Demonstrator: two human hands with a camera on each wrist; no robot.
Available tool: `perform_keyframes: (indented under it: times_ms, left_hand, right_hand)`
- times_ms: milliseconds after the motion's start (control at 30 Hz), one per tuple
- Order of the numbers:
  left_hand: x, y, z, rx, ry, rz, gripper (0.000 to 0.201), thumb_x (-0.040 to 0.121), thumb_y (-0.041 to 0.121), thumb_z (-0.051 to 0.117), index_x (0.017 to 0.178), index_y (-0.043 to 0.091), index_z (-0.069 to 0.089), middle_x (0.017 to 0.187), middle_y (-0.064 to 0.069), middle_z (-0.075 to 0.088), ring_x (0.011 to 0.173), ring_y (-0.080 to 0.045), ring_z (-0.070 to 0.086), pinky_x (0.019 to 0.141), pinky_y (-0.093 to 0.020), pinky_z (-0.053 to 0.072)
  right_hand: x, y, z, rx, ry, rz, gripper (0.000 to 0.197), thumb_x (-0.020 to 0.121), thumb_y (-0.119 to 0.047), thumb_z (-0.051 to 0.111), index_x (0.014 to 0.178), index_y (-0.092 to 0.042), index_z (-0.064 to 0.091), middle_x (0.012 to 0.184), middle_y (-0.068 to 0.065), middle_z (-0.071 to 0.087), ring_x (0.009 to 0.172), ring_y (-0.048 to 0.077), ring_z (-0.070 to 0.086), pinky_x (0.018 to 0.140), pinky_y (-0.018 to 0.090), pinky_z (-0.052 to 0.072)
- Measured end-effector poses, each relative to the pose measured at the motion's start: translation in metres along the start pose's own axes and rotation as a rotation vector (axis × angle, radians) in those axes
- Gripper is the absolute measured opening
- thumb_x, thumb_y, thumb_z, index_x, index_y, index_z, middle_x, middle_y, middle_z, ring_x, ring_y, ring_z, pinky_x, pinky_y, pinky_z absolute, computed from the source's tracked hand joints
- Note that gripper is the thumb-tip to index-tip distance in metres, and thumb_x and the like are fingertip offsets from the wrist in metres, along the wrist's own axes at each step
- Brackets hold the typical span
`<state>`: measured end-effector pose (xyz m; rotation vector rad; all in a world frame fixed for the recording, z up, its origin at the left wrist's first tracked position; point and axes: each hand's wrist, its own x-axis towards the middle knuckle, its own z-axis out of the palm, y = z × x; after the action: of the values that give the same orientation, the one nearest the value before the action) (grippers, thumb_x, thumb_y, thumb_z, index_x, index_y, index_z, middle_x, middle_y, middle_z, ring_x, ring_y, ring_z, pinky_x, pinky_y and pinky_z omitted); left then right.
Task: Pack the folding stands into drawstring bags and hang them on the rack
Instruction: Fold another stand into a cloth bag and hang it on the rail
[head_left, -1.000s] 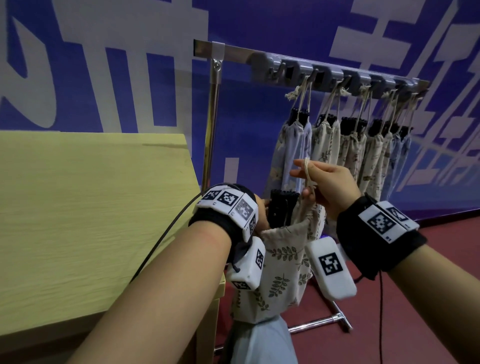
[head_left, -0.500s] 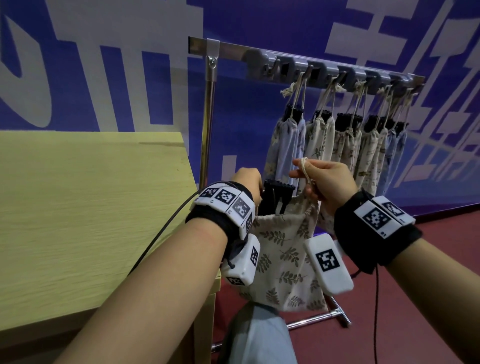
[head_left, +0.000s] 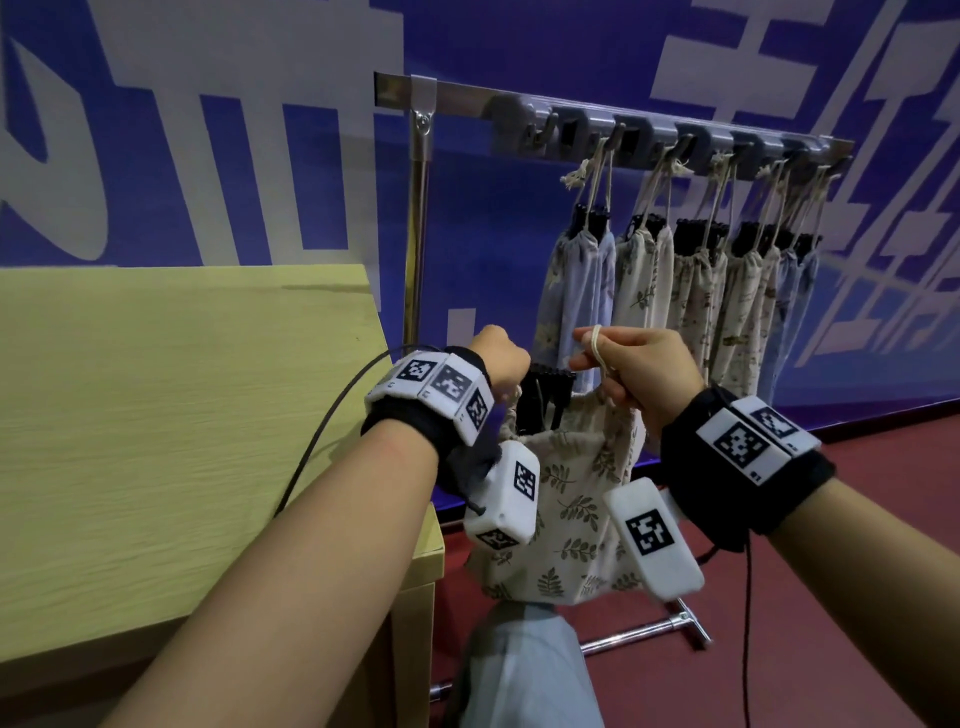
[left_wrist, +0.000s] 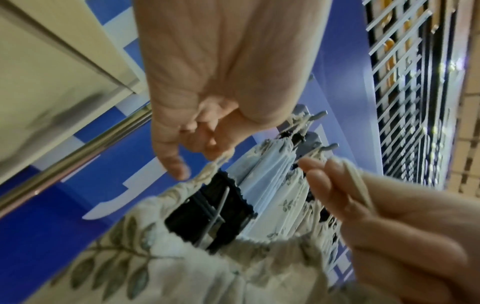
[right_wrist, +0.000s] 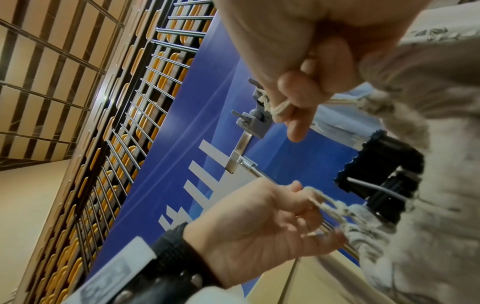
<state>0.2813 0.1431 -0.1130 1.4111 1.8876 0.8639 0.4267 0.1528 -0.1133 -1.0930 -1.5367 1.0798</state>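
A cream leaf-print drawstring bag (head_left: 576, 499) hangs between my two hands in front of the rack. A black folding stand (head_left: 545, 402) sticks out of its open mouth (left_wrist: 207, 214). My left hand (head_left: 501, 358) pinches the drawstring at the bag's left side (left_wrist: 215, 162). My right hand (head_left: 631, 369) holds the other drawstring, looped over its index finger (right_wrist: 281, 107). Several packed bags (head_left: 675, 291) hang by their cords from the hooks of the metal rack (head_left: 623, 137).
A yellow-green wooden table (head_left: 182, 426) stands at the left, its corner close to my left forearm. The rack's upright pole (head_left: 418, 234) rises just behind the table corner. One hook (head_left: 543, 132) at the rack's left end carries nothing. Red floor lies at the right.
Both hands have lifted the bag higher and drawn the cords apart. My left hand left the stand's top and now pinches the drawstring. The bag's mouth has gathered closer round the stand.
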Motion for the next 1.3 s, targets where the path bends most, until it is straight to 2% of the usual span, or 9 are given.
perform_keyframes:
  times_ms: [100,167,233,300,400,533,900,1067,1300]
  left_hand:
    - [-0.003,0.000,-0.007,-0.168,-0.050,-0.091,0.028,0.096,0.000,0.036,0.070,0.010,0.040,0.123,-0.027,0.056,0.116,-0.038,0.056,0.078,-0.040,0.052]
    - [-0.003,-0.001,-0.012,-0.279,-0.113,-0.160,0.022,0.097,-0.005,0.027,0.095,-0.004,0.049,0.121,-0.036,0.052,0.113,-0.041,0.057,0.088,-0.048,0.049]
    - [-0.003,-0.003,-0.013,-0.383,-0.123,-0.195,0.039,0.096,-0.007,0.019,0.133,-0.010,0.030,0.122,-0.034,0.050,0.096,-0.037,0.062,0.072,-0.044,0.051]
    - [-0.002,-0.003,-0.012,-0.465,-0.088,-0.165,0.047,0.093,-0.008,0.019,0.140,-0.007,0.022,0.117,-0.023,0.052,0.072,-0.026,0.061,0.054,-0.035,0.047]
    - [-0.003,0.001,-0.011,-0.672,-0.032,-0.072,0.038,0.090,-0.011,0.026,0.124,0.002,0.036,0.083,-0.011,0.040,0.059,-0.019,0.048,0.060,-0.035,0.047]
    - [-0.011,0.009,-0.010,-0.749,-0.032,0.067,0.026,0.089,-0.012,0.029,0.092,0.011,0.040,0.082,-0.010,0.039,0.056,-0.018,0.043,0.058,-0.035,0.048]
    - [-0.027,0.019,-0.004,-0.720,-0.006,0.391,0.042,0.075,-0.025,0.038,0.079,0.015,0.050,0.086,-0.001,0.048,0.064,-0.016,0.046,0.061,-0.030,0.041]
    - [-0.032,0.024,-0.011,-0.888,0.014,0.385,0.035,0.082,-0.017,0.041,0.078,0.017,0.051,0.085,0.002,0.046,0.070,-0.015,0.045,0.061,-0.027,0.039]
    - [-0.032,0.022,-0.012,-0.939,0.017,0.300,0.024,0.086,-0.001,0.044,0.076,0.020,0.051,0.075,0.005,0.046,0.067,-0.011,0.041,0.058,-0.023,0.034]
  right_hand:
    - [0.000,0.000,-0.003,0.010,0.001,-0.009,0.015,0.095,-0.011,0.052,0.094,-0.009,0.066,0.075,0.009,0.065,0.030,0.005,0.034,0.033,0.015,0.028]
    - [-0.001,0.002,-0.003,0.018,0.001,-0.005,0.015,0.095,-0.011,0.052,0.096,-0.009,0.067,0.074,0.008,0.064,0.029,0.005,0.034,0.033,0.015,0.027]
    - [-0.002,0.003,-0.003,0.016,0.003,-0.003,0.015,0.095,-0.012,0.052,0.096,-0.009,0.067,0.073,0.008,0.064,0.030,0.005,0.034,0.034,0.015,0.027]
    - [-0.001,0.002,-0.001,0.012,0.005,-0.001,0.015,0.095,-0.013,0.053,0.097,-0.010,0.067,0.072,0.007,0.063,0.030,0.005,0.034,0.034,0.015,0.028]
    - [0.000,0.002,0.000,0.000,0.003,0.000,0.017,0.095,-0.014,0.052,0.099,-0.008,0.067,0.071,0.008,0.063,0.029,0.004,0.034,0.033,0.014,0.027]
    - [0.003,0.007,0.001,-0.014,0.015,0.005,0.017,0.095,-0.013,0.052,0.099,-0.008,0.067,0.068,0.007,0.061,0.028,0.002,0.034,0.032,0.012,0.029]
    - [0.016,0.027,-0.008,-0.329,0.140,-0.107,0.027,0.090,-0.017,0.057,0.081,0.005,0.070,0.061,0.008,0.052,0.035,0.003,0.038,0.040,0.014,0.033]
    - [0.015,0.029,0.001,-0.587,-0.031,-0.087,0.033,0.088,-0.016,0.059,0.064,0.008,0.061,0.060,0.015,0.052,0.056,0.021,0.048,0.055,0.028,0.041]
    - [0.006,0.040,0.023,-0.613,-0.215,-0.065,0.032,0.092,-0.011,0.053,0.067,0.008,0.058,0.063,0.015,0.049,0.048,0.013,0.037,0.037,0.007,0.030]
